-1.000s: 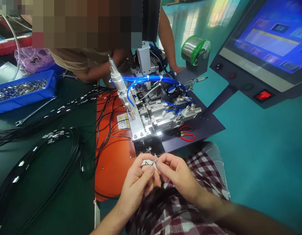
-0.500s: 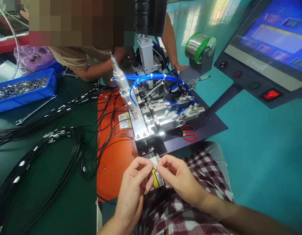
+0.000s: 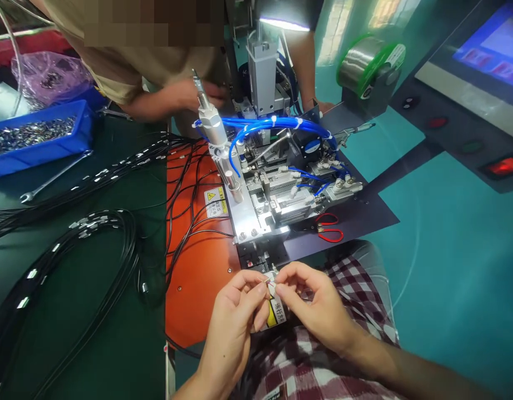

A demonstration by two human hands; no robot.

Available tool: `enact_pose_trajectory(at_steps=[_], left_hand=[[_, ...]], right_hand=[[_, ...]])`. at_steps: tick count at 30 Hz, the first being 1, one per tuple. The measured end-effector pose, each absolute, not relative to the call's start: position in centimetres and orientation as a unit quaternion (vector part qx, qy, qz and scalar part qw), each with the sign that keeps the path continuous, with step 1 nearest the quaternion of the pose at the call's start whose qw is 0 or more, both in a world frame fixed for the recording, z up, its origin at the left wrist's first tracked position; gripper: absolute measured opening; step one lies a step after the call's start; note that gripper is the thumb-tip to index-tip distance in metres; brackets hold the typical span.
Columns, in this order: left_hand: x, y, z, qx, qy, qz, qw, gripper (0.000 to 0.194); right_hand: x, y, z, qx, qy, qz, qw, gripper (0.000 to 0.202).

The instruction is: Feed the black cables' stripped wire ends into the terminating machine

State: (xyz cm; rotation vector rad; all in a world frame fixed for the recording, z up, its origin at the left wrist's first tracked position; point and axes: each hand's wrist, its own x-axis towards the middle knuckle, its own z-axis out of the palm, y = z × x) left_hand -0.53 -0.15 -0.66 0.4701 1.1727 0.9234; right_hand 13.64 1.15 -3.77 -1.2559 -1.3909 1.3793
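My left hand (image 3: 240,311) is closed in a pinch, thumb against forefinger. Facing it, my right hand (image 3: 310,305) pinches as well, its fingertips almost touching the left ones. Between them shows a fine wire (image 3: 271,282), thin and partly hidden by the fingers. Both hands are in front of the machine's near end, above a yellow and white label (image 3: 278,312). Just beyond them stands the machine (image 3: 250,219), with metal slides, cylinders and blue air hoses (image 3: 277,123).
Black cables (image 3: 129,239) with metal ends lie left, by a wrench (image 3: 56,176) and a blue bin (image 3: 40,139) of metal parts. Red-handled scissors (image 3: 330,234) rest right of the machine. A solder spool (image 3: 367,66) and control panel (image 3: 468,111) stand right. A co-worker's arm (image 3: 169,100) is behind.
The view has shifted slightly, and the panel sits farther right. A bright lamp edge now shows above the machine. The co-worker's arm has moved and is blurred. My hands keep their pinch.
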Motion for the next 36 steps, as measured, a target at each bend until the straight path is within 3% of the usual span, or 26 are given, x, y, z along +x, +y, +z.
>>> enact_pose_trajectory(at_steps=[6,12,14,21,29,36], left_hand=[[-0.5,-0.1,-0.7,0.209,0.523,0.422,0.711,0.017],[-0.7,-0.4,-1.2,0.27,0.557,0.394,0.679,0.019],[-0.8,-0.5,-1.3,0.277,0.56,0.393,0.674,0.019],[-1.0,-0.7,-1.5,0.267,0.556,0.401,0.677,0.021],[-0.7,-0.2,-1.3,0.26,0.529,0.43,0.683,0.022],[-0.6,-0.3,-1.3,0.29,0.528,0.437,0.668,0.025]], right_hand=[[13.9,1.3,-3.2,-0.474,-0.619,0.445,0.44,0.005],[14.2,1.5,-3.2,-0.433,-0.719,0.344,0.421,0.008],[14.4,1.6,-3.1,-0.43,-0.718,0.362,0.41,0.008],[13.6,1.4,-3.4,-0.467,-0.488,0.629,0.385,0.016],[14.4,1.7,-3.3,-0.458,-0.65,0.463,0.392,0.01],[14.3,1.7,-3.6,-0.479,-0.593,0.527,0.375,0.011]])
